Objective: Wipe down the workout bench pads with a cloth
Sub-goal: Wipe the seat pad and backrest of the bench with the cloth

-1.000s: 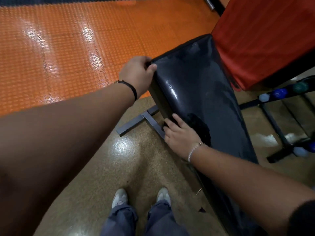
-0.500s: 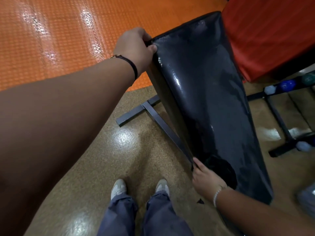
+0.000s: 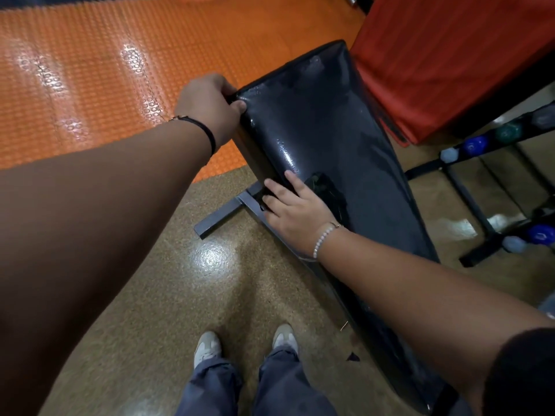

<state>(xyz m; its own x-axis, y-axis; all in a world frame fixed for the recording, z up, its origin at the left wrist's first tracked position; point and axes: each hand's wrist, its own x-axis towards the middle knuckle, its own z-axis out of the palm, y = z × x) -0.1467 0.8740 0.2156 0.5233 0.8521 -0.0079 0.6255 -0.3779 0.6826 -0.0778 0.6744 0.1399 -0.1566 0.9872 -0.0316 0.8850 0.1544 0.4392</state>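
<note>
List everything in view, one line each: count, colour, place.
bench pad: one, glossy black, centre, running far to near
cloth: one, dark, on the pad against the right hand
bench frame: one, grey metal, on the floor below the pad
red pad: one, red, top right
dumbbell rack: one, black, right edge
dumbbells: several, blue, green and pale heads, on the rack
floor mat: one, orange, studded, top left
floor: tan, speckled, lower half
shoes: two, pale, bottom centre
trousers: grey-blue, bottom centre
left hand: grips the pad's far corner; black wristband
right hand: fingers straight on the pad's near edge; bead bracelet
</note>
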